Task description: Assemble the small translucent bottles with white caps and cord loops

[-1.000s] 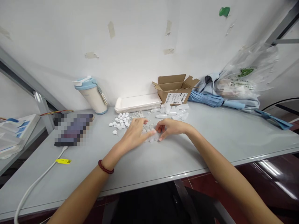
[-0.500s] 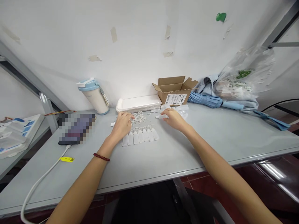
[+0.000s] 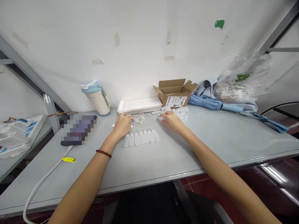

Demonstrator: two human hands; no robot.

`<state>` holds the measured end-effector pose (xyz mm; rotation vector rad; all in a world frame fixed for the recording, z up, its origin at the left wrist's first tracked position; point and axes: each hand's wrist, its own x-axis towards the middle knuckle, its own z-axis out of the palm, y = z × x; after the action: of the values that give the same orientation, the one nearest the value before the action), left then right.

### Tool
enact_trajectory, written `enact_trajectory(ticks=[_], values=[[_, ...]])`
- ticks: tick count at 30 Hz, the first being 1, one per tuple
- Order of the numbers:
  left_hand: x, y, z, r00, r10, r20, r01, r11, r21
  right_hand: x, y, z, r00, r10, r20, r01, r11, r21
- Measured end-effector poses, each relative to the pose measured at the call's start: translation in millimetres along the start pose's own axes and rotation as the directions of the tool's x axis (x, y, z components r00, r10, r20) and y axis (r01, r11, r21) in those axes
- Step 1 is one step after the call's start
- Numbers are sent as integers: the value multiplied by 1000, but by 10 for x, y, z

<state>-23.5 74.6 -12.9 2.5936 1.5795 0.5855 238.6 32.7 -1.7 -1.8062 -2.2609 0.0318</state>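
Note:
My left hand (image 3: 122, 125) rests on the table with loosely bent, parted fingers, beside a tangle of thin white cords (image 3: 140, 119). Some small white pieces lie partly hidden under it. My right hand (image 3: 173, 122) is over a heap of translucent plastic pieces (image 3: 183, 112), with its thumb and fingers on one of them at the heap's left side; the palm hides most of that piece. Between my wrists, a row of flat, frosted plastic tags (image 3: 142, 137) with rounded ends lies side by side, short white cords at their far ends.
Behind the cords lies a stack of white trays (image 3: 140, 105), next to an open cardboard box (image 3: 175, 93). A cream and blue tumbler (image 3: 98, 101) and a phone (image 3: 78, 130) on a white cable are at left. A folded blue umbrella (image 3: 205, 102) and a plastic bag (image 3: 238, 84) lie at right.
The view has tilted up slightly, so everything sits a little lower. My right fingers have drawn in over the piece at the heap's edge, covering more of it. My left hand has barely moved.

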Motion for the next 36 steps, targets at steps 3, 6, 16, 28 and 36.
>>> enact_trajectory(ticks=[3, 6, 16, 28, 36], values=[[1, 13, -16, 1000, 4, 11, -4, 1000, 7, 7, -14, 35, 1000, -22, 18, 23, 999, -39], [-4, 35, -51, 999, -3, -50, 1, 999, -44, 10, -25, 51, 999, -27, 37, 29, 998, -55], [-102, 377, -195, 900, -327, -288, 35, 713, -700, 1, -90, 55, 973, 8, -231, 86, 915, 393], [-163, 613, -195, 909, -281, 308, 288, -113, -951, -119, -405, 7, 964, -74, -257, 237, 678, 695], [-159, 630, -222, 901, -241, 361, 306, -238, -922, -147, -441, -10, 966, -84, -245, 235, 688, 687]])
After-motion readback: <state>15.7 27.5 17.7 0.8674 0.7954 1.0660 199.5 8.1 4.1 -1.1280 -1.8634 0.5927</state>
